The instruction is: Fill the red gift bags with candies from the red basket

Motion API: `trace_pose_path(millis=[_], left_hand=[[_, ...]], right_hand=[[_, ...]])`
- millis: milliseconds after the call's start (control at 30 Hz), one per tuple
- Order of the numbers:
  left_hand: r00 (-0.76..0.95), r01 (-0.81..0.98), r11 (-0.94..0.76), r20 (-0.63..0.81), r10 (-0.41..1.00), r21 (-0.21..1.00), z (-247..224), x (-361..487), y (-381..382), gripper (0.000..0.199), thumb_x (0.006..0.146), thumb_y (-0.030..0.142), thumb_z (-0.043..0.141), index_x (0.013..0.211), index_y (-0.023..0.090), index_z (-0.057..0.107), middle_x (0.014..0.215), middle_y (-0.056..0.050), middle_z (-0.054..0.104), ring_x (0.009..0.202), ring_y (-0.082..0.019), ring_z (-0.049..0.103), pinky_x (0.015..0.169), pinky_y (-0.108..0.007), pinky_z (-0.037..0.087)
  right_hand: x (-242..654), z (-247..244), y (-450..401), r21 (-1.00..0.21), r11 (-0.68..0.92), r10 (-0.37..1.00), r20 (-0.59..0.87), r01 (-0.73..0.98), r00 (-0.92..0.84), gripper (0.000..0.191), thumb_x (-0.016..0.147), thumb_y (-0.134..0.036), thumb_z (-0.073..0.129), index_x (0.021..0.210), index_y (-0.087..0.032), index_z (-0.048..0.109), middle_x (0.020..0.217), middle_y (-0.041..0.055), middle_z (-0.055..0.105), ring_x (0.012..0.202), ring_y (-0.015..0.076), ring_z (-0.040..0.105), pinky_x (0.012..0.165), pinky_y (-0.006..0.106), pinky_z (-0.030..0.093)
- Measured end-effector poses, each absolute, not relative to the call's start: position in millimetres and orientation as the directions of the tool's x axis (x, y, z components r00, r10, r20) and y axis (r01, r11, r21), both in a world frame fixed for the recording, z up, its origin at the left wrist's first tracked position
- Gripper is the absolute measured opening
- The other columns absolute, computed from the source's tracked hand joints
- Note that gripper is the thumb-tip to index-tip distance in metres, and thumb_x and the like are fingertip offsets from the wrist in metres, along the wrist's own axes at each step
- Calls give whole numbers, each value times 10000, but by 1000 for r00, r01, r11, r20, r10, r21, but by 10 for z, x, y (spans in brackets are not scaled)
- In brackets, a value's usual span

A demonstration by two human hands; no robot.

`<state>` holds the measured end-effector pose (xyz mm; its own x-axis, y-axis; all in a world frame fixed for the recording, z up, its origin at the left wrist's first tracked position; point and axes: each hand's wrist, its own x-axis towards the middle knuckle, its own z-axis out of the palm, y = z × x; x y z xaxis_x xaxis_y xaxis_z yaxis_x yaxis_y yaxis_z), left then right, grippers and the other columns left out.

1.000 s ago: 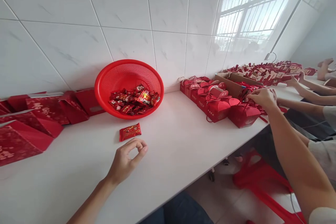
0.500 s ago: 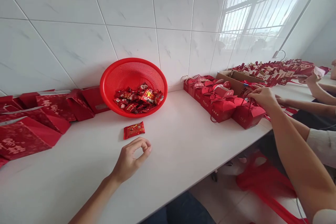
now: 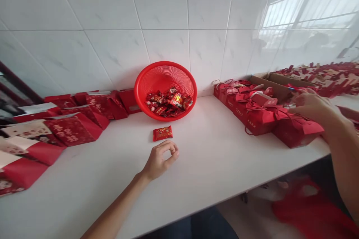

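Note:
My left hand (image 3: 162,160) rests near the middle of the white table (image 3: 196,179), thumb and forefinger curled into a ring with nothing seen between them. Just beyond its fingers lies a red candy packet (image 3: 163,133), apart from the hand. Behind that, a red mesh basket (image 3: 165,68), tilted against the wall, holds several red-wrapped candies (image 3: 171,101). At the right my right hand (image 3: 316,106) is over the nearest red gift box (image 3: 297,134), by its top flaps and cord. Its fingers are blurred, and whatever they hold cannot be made out.
Red paper bags (image 3: 74,130) stand in rows at the left. More red boxes (image 3: 238,108) line up at the right beside an open cardboard carton (image 3: 276,82). Farther right are many patterned bags (image 3: 333,76). A red stool (image 3: 311,205) stands below the table edge.
The view has swung left, so things sit farther right and more bags show. My right hand has shifted about the nearest box and is blurred. My left hand keeps its curled shape.

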<state>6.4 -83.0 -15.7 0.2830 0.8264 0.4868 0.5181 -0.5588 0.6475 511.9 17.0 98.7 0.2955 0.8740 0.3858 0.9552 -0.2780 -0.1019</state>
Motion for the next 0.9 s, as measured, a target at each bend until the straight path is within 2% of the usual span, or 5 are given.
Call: trace_pose_path(millis=[167,367,567,733,900], left_hand=[[228,539,-513,470,853,668,-126,25,-817,265,893,285,591,656,213,496,776,-21,658,753,-167,630,747,-304,513],[43,619,-470,571,820,629,-9,-243,-730,269,874,313,602,643,218,503,810,-41,686,792,-187,652,793,-333,527],[-332,712,-306,686,647,632,80,-960,-614,174,799,366,628,729,212,588,906,-70,699,920,-222,676,878,-371,546],[-713,632,30,567,412,774,195,-1726,-590,146,757,293,599,850,191,645,997,-85,727,933,-218,702,898,-361,568],[-782,620,215,569,255,755,479,-2359,-681,240,737,204,522,904,136,680,1026,-156,724,961,-273,702,910,-411,561]], right_hand=[[4254,1139,90,-390,-46,908,367,920,201,214,728,-298,709,927,-220,706,918,99,756,893,294,681,860,429,489],[3004,653,82,-647,518,853,341,560,-395,233,774,-419,602,816,-207,690,785,62,740,723,223,683,710,344,553],[2118,-41,-81,-761,544,693,169,354,-701,222,826,-366,523,760,-203,658,702,37,690,640,173,601,654,310,505],[2024,-353,-223,-808,455,645,9,375,-764,178,803,-300,510,755,-204,652,720,31,657,643,166,545,626,303,455],[2070,-433,-240,-830,396,642,-55,392,-765,186,838,-321,510,782,-213,650,745,28,641,656,169,525,619,299,427]])
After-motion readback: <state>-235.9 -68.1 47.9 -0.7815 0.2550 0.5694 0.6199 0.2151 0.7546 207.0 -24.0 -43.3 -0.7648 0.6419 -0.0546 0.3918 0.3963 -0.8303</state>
